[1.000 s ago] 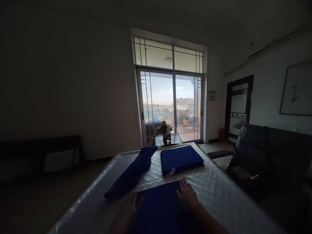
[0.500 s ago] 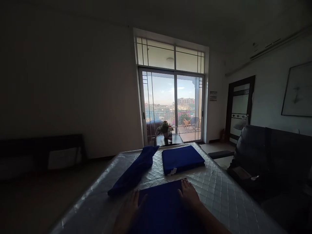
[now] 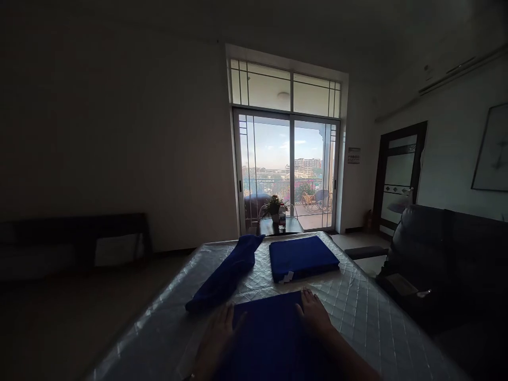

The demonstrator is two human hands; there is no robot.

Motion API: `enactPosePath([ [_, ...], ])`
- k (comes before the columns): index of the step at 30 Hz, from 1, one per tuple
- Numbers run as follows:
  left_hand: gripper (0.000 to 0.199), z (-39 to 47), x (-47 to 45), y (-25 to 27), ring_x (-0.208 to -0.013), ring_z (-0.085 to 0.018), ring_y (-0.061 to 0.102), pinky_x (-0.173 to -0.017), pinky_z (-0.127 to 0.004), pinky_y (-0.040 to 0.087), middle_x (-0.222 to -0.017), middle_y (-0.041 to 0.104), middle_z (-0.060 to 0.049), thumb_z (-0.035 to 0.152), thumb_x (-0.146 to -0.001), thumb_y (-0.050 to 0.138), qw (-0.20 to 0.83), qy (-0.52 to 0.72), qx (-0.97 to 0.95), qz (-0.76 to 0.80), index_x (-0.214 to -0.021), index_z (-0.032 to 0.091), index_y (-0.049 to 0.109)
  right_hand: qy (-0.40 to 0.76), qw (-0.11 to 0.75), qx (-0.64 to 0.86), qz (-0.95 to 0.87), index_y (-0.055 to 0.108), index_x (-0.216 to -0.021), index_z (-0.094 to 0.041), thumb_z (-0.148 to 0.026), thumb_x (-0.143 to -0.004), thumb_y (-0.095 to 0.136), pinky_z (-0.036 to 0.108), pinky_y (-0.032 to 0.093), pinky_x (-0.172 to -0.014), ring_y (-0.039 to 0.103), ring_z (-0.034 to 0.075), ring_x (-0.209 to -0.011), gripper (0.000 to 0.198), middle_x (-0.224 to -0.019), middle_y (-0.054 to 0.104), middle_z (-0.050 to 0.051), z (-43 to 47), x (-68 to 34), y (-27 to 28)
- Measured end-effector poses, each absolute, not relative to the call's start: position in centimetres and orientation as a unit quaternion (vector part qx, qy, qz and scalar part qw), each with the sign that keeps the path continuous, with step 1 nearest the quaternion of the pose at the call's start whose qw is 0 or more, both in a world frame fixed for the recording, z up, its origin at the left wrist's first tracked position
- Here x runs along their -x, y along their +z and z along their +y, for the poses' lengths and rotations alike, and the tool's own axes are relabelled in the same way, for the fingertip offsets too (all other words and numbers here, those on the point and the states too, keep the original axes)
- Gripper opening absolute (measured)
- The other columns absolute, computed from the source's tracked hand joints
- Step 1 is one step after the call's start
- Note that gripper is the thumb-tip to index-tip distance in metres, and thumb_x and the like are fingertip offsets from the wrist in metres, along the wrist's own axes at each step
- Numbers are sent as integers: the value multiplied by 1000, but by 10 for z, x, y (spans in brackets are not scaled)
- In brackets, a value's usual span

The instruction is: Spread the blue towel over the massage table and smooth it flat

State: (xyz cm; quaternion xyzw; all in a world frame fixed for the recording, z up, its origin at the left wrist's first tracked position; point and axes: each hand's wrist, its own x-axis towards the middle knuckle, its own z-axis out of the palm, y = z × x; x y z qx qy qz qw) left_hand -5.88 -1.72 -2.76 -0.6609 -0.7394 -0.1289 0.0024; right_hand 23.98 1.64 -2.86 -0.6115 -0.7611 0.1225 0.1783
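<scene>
A dark blue cloth (image 3: 270, 328), folded flat with straight edges, lies on the silvery quilted surface right in front of me. My left hand (image 3: 220, 323) rests along its left edge, fingers extended and thumb over the cloth. On the far right corner lies my right hand (image 3: 315, 312), its fingers stretched forward and its thumb on the fabric. Just beyond is a thicker folded blue cloth (image 3: 304, 256) with a white tag (image 3: 288, 276) at its near edge. A loosely bunched blue cloth (image 3: 226, 275) stretches diagonally to the left of it.
The quilted surface (image 3: 359, 301) looks like a padded tabletop or bed. Past its far edge stands a small dark table (image 3: 270, 227) with a potted plant (image 3: 273, 206) and a bottle (image 3: 282, 217). A dark sofa (image 3: 448, 254) is at the right, and glass sliding doors (image 3: 264, 153) are behind.
The view has turned slightly left, so everything sits a little farther right. Both hands stay at the sides of the near cloth, with hardly any movement against it.
</scene>
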Motion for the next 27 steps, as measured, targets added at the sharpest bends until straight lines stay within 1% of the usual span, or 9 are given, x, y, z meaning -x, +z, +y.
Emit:
enactPosePath([
  [3, 84, -21, 55, -20, -152, -24, 24, -124, -41, 22, -163, 29, -12, 62, -93, 14, -18, -103, 664, -741, -154, 7, 29, 123, 183, 611, -760, 27, -155, -7, -50, -97, 23, 39, 12, -125, 19, 23, -152, 72, -164, 24, 12, 17, -240, -29],
  [5, 83, -22, 54, -19, -152, -24, 23, -124, -41, 20, -164, 28, -12, 61, -94, 14, -12, -90, 663, -743, -154, 7, 27, 123, 186, 609, -761, 27, -155, -6, -49, -98, 23, 40, 13, -125, 19, 24, -152, 72, -164, 25, 13, 17, -240, -30],
  [9, 78, -20, 55, -24, -152, -22, 24, -124, -37, 20, -164, 29, -10, 57, -95, 13, 13, -70, 665, -743, -154, 9, 28, 125, 190, 608, -761, 28, -155, -6, -50, -98, 24, 41, 14, -125, 20, 25, -152, 72, -164, 25, 13, 17, -240, -31],
  [13, 76, -16, 57, -30, -152, -23, 24, -123, -38, 20, -164, 27, -11, 54, -96, 13, 18, -66, 671, -739, -155, 9, 28, 120, 181, 612, -760, 27, -155, -6, -48, -98, 23, 41, 14, -125, 19, 24, -152, 71, -164, 24, 13, 17, -240, -30],
  [16, 80, -11, 57, -28, -152, -24, 23, -124, -40, 20, -164, 26, -12, 60, -94, 18, 6, -44, 662, -748, -155, 9, 28, 121, 177, 616, -758, 27, -155, -6, -45, -98, 23, 40, 13, -125, 17, 23, -153, 70, -164, 24, 11, 17, -240, -29],
  [19, 78, -7, 52, -21, -150, -26, 28, -123, -42, 23, -162, 31, -13, 60, -94, 22, 17, -7, 656, -755, -153, 11, 34, 127, 179, 618, -755, 27, -156, -8, -44, -98, 24, 41, 13, -125, 16, 22, -153, 69, -165, 23, 10, 15, -240, -28],
  [22, 78, -6, 35, -14, -147, -32, 34, -121, -45, 26, -158, 37, -19, 58, -95, 23, 66, -1, 632, -772, -149, 4, 40, 133, 190, 615, -754, 28, -155, -7, -44, -98, 25, 40, 14, -124, 17, 22, -153, 69, -164, 23, 10, 13, -241, -28],
  [25, 76, -5, 1, -13, -143, -38, 40, -118, -51, 32, -150, 48, -25, 55, -95, 24, 69, -69, 665, -740, -142, 0, 50, 132, 205, 610, -754, 28, -155, -7, -45, -98, 24, 40, 15, -124, 19, 23, -152, 69, -164, 24, 11, 13, -243, -31],
  [27, 72, -2, -29, -16, -139, -40, 46, -114, -51, 37, -143, 57, -26, 51, -96, 25, 49, -114, 715, -688, -136, 1, 57, 129, 210, 608, -755, 28, -155, -7, -45, -97, 24, 40, 15, -124, 20, 24, -152, 69, -164, 24, 11, 15, -243, -34],
])
